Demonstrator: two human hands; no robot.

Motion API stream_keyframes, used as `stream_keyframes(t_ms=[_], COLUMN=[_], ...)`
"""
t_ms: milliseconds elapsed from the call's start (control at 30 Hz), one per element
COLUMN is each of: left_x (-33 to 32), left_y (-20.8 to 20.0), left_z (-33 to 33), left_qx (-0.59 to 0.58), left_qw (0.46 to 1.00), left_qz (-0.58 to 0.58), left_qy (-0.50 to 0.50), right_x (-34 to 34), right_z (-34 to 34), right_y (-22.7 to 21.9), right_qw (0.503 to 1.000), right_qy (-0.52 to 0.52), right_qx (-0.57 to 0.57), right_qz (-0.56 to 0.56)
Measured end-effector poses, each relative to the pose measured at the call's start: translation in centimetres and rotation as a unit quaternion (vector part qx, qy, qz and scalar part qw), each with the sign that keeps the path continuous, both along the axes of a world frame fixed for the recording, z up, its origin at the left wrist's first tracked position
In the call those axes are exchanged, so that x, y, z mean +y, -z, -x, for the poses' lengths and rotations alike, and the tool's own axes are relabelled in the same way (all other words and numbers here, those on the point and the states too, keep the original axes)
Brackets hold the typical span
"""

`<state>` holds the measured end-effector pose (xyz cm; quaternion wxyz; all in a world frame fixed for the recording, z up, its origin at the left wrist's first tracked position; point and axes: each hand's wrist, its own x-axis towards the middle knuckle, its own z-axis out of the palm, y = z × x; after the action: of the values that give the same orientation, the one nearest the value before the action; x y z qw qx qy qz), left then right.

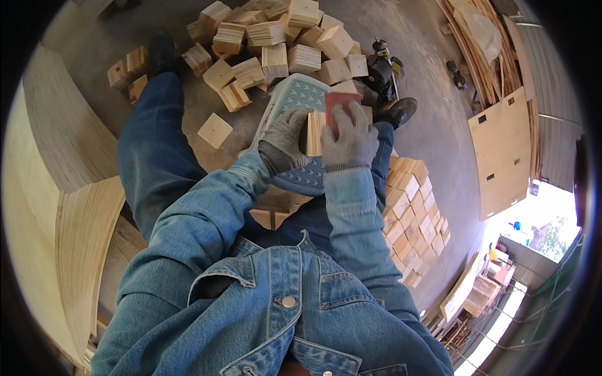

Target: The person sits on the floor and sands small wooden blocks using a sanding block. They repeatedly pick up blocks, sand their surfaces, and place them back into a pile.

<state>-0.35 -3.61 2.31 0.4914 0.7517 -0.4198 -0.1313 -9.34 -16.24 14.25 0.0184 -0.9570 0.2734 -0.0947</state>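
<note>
My left hand (285, 141), in a grey knit glove, is closed on a small plywood block (314, 134) with its layered edge facing up. Just to the right, my gloved right hand (351, 139) presses its fingers on a dark red sheet (342, 100) that looks like sandpaper. The sheet sits close to the block's right side; whether they touch is hidden by my fingers. Below both hands, between my legs, stands a pale blue-grey plastic stool (295, 94) with a raised pattern on its top.
Many loose plywood blocks (266, 34) are heaped beyond the stool, and one lone block (215, 130) lies left of it. Neatly stacked blocks (411, 213) stand by my right leg. A black-and-yellow power tool (380, 72) rests near my right shoe. Large plywood stacks (69, 125) rise at left.
</note>
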Motion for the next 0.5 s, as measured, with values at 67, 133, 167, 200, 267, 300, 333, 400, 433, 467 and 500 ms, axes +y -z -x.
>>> stream_keyframes(t_ms=[67,133,167,200,267,300,333,400,433,467,500], left_x=[-0.3,-0.3,-0.3,-0.3,-0.2,-0.2,-0.1,0.1,0.0,0.1,0.0], left_y=[-0.6,-0.8,-0.4,0.1,0.2,0.2,0.0,-1.2,-1.8,-1.4,-1.1], left_z=[0.1,0.3,0.2,0.1,-0.1,0.0,0.2,0.3,0.3,0.2,0.0], left_qx=[0.012,0.034,0.036,0.038,0.022,0.005,-0.012,0.013,0.025,0.019,0.013], left_qw=[1.0,0.999,0.999,0.999,1.0,1.0,1.0,1.0,1.0,1.0,1.0], left_qz=[-0.005,-0.007,-0.004,-0.002,0.006,0.011,0.017,0.011,0.01,0.009,0.008], left_qy=[0.0,-0.005,-0.002,0.002,0.0,-0.007,-0.01,-0.003,0.0,0.002,0.004], right_x=[-1.1,-1.7,-1.6,-1.4,-1.3,-1.3,-1.1,0.2,0.7,1.2,1.7], right_z=[-2.0,-3.2,-3.3,-3.1,-2.3,-1.4,-0.2,2.3,3.6,4.9,5.9], right_y=[-0.1,-0.1,-0.1,-0.2,0.1,0.5,0.7,0.6,0.3,0.3,0.0], right_qw=[1.0,0.999,0.999,0.999,1.0,1.0,1.0,0.999,0.999,0.999,0.999], right_qy=[0.011,0.013,0.013,0.014,0.01,0.005,0.004,0.013,0.017,0.0,-0.006], right_qx=[0.021,0.034,0.03,0.027,0.01,-0.002,-0.014,-0.007,-0.005,-0.014,-0.014], right_qz=[-0.007,-0.013,-0.015,-0.016,-0.022,-0.025,-0.027,-0.035,-0.037,-0.043,-0.044])
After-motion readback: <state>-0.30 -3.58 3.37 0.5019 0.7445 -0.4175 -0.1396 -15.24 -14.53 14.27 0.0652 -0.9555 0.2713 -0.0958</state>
